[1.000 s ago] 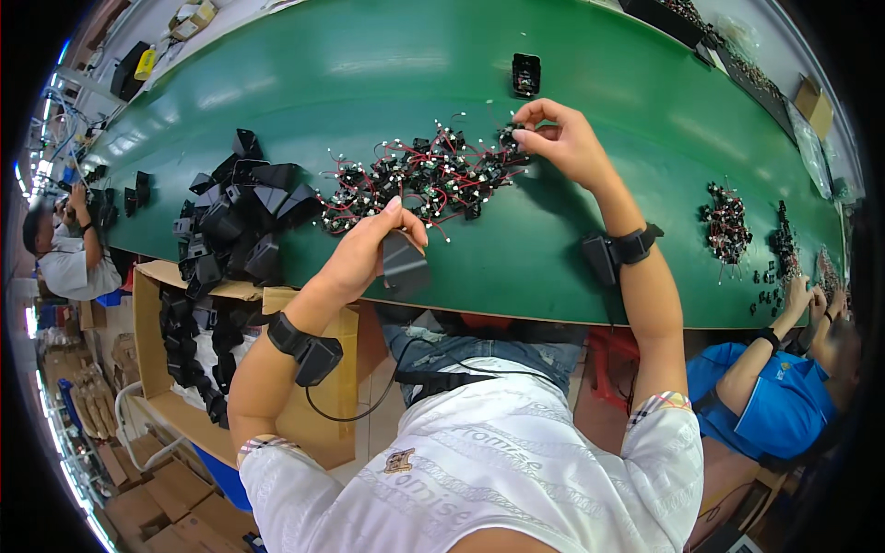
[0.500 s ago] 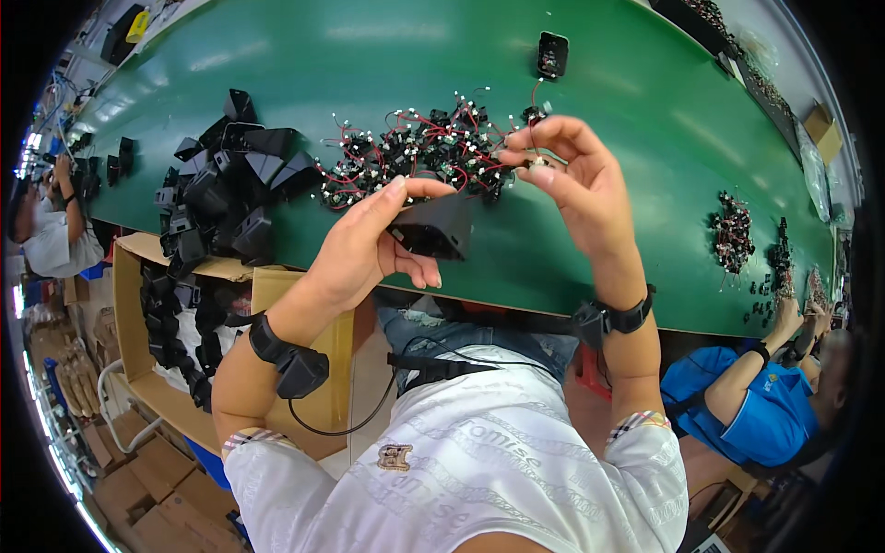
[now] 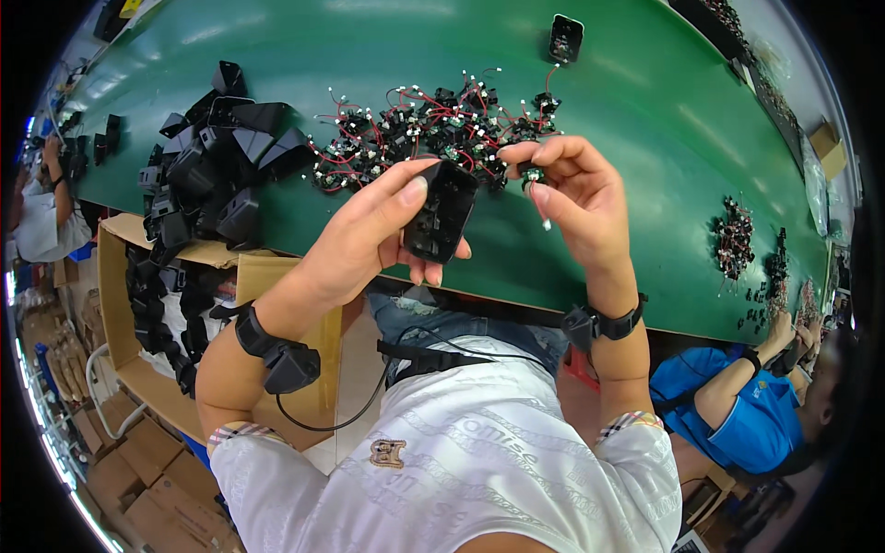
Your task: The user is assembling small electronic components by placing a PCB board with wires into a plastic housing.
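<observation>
Near the front edge of the green table, the left hand grips a black case, just turned so its hollow shows; the right hand pinches a small wired part, now clear of the pile.

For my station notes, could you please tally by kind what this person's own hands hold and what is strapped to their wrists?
Black plastic housing, in the left hand: 1
Small wired component, in the right hand: 1
Black strapped wrist devices: 2
Total: 4
</observation>
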A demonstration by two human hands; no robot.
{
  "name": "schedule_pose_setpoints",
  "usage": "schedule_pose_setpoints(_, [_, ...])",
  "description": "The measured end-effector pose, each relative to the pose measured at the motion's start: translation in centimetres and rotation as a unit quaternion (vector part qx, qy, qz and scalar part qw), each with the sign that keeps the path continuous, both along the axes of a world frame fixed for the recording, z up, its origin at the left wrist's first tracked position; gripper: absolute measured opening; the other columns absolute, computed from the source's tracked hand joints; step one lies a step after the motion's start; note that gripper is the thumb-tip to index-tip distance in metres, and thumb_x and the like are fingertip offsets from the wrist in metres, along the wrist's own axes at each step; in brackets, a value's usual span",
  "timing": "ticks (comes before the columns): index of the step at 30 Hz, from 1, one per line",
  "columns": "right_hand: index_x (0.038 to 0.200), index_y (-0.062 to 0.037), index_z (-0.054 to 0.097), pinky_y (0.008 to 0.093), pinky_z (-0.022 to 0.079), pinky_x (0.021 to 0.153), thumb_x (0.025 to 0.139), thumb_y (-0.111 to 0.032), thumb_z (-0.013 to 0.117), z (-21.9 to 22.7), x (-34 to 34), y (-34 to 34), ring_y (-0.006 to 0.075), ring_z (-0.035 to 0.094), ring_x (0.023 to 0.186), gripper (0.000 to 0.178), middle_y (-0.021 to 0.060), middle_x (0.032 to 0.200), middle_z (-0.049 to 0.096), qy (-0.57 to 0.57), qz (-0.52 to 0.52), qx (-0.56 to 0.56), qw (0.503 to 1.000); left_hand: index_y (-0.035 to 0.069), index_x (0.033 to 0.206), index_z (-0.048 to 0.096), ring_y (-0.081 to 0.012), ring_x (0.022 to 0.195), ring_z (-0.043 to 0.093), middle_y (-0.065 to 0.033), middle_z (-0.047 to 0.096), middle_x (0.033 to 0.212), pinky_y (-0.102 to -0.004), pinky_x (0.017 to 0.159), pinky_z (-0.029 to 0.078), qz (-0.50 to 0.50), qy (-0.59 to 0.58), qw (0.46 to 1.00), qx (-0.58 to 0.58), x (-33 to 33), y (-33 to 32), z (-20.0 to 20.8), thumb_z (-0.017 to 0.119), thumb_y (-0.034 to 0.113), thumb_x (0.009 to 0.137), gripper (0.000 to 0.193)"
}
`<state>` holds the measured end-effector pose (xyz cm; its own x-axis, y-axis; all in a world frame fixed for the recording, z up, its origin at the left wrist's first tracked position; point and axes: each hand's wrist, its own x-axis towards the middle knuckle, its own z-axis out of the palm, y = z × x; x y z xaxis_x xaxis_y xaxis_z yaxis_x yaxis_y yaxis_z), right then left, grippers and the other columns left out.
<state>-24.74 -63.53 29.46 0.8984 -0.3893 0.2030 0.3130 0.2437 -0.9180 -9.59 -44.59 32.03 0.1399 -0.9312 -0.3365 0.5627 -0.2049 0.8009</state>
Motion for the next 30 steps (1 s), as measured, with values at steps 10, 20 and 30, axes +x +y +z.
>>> schedule_pose_setpoints(10, [0.092,0.0043,0.060,0.0308,0.051,0.083,0.079,0.010,0.060,0.3,-0.2,1.0,0.0195,0.060,0.098,0.014,0.0152,0.108,0.059,0.051,-0.024,-0.018,0.998,0.005,0.130,0.036,-0.0152,0.062,0.061,-0.0180,0.065,0.089,-0.0244,0.056,0.047,-0.035,0.007,0.999,-0.019,0.2,-0.4,0.4,0.040,0.032,0.096,0.044])
schedule_pose_setpoints(20, [0.085,0.0001,0.064,0.0299,0.047,0.080,0.074,-0.001,0.069,1.2,0.6,2.9,0.0186,0.058,0.093,0.012,0.0141,0.106,0.060,0.008,-0.076,-0.205,0.976,0.004,0.129,0.033,-0.0195,0.071,0.064,-0.0188,0.061,0.099,-0.0284,0.063,0.052,-0.029,0.023,0.999,-0.035,-0.2,-0.7,-0.1,0.044,0.033,0.094,0.046])
schedule_pose_setpoints(30, [0.080,-0.0048,0.065,0.0334,0.044,0.078,0.069,-0.006,0.072,1.6,1.0,5.3,0.0261,0.052,0.103,0.013,0.0143,0.117,0.054,0.011,-0.147,-0.327,0.933,0.005,0.131,0.031,-0.0201,0.095,0.059,-0.0113,0.053,0.111,-0.0368,0.078,0.053,0.037,0.047,0.996,-0.071,-0.3,-0.6,-0.3,0.048,0.029,0.094,0.047])
